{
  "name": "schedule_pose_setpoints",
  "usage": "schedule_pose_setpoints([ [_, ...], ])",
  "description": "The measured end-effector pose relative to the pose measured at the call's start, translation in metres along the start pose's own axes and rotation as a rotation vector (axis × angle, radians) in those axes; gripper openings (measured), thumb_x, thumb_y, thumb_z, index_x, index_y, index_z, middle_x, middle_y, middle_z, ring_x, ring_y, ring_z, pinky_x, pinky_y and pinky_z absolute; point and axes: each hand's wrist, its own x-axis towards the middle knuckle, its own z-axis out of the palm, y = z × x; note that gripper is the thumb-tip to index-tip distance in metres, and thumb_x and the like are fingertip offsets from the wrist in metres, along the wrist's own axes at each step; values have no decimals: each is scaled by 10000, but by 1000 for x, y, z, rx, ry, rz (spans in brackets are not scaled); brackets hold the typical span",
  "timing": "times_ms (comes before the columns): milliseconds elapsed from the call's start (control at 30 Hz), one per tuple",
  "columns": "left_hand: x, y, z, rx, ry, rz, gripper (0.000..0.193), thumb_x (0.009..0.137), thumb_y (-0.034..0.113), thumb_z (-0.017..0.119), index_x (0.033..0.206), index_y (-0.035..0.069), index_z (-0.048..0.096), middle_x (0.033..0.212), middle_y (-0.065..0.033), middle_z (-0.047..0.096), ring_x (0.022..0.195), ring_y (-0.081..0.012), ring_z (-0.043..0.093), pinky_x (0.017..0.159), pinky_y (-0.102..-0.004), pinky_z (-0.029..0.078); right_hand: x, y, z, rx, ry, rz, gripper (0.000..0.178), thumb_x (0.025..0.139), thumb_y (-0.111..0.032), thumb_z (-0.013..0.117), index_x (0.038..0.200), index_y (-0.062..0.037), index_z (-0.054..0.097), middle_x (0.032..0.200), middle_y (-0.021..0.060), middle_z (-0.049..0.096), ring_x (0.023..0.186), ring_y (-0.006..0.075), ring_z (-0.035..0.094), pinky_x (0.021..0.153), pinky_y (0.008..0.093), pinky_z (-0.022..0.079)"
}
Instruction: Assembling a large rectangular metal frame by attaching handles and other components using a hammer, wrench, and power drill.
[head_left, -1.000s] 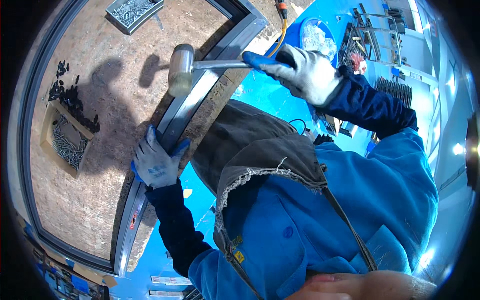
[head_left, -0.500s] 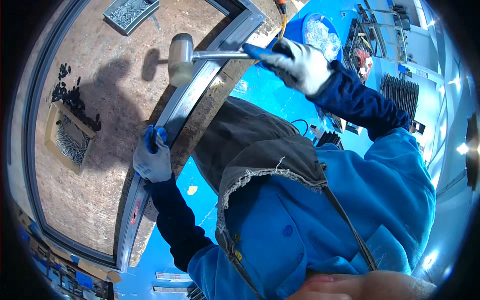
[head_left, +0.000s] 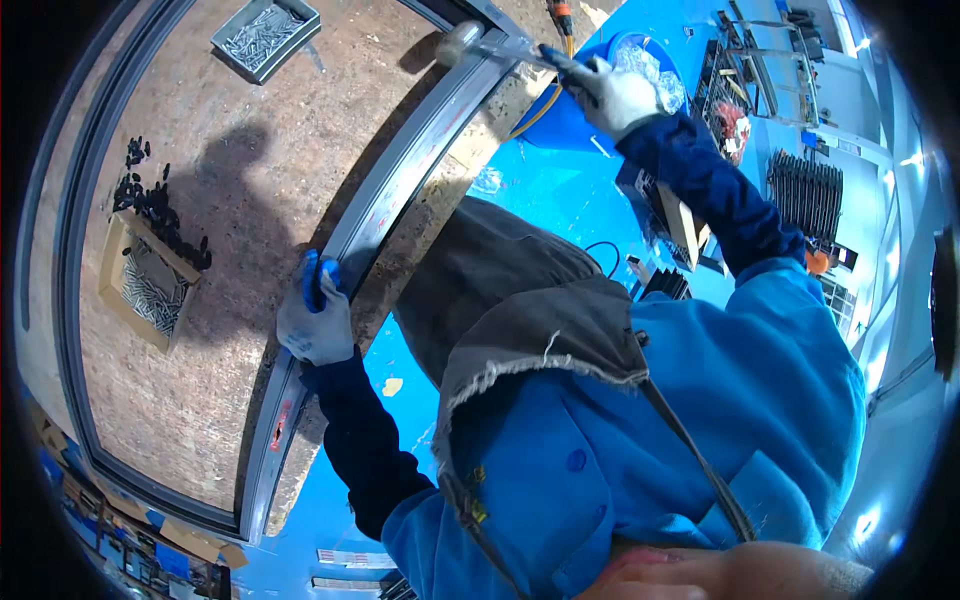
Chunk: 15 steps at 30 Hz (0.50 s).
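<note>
On the worktable [head_left: 350, 90] in the head view, a dark metal frame [head_left: 408, 160] lies flat, its near side slanting from upper right to lower left. The person's right hand [head_left: 622, 100], in a white glove with darker fingers, has its fingers wrapped round the handle of a mallet [head_left: 462, 44]. Blur softens the mallet; its pale head is by the upper end of the frame's near side, and I cannot tell whether they touch. The left hand [head_left: 316, 318], in a pale glove with blue fingertips, rests on that same side, well apart from the mallet. Its thumb and fingers are close together with a dark patch between them; I cannot tell whether they are clamped on anything. Within the frame, 2 containers hold metal fasteners [head_left: 150, 298]: a cardboard box [head_left: 112, 265] at left and a grey tray [head_left: 289, 54] at top. Loose black pieces [head_left: 155, 205] lie just beside the cardboard box
</note>
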Motion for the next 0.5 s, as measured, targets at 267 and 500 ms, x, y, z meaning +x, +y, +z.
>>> schedule_pose_setpoints([
  [267,1,4,-3,61,136,111,205,848,287,613,890,110,709,788,-93,684,657,-261,658,568,-337,517,24,-21,14,862,-92,-235,452,798,-161,666,1233,-141,547,860,102,668,733,187,661,701,303,521],
  [500,-1,4,1,115,118,116,217,838,302,621,923,124,711,817,-93,685,676,-265,658,598,-341,513,125,-93,26,904,-411,-532,182,739,-181,735,858,-59,672,702,97,634,628,128,563,612,305,481],
])
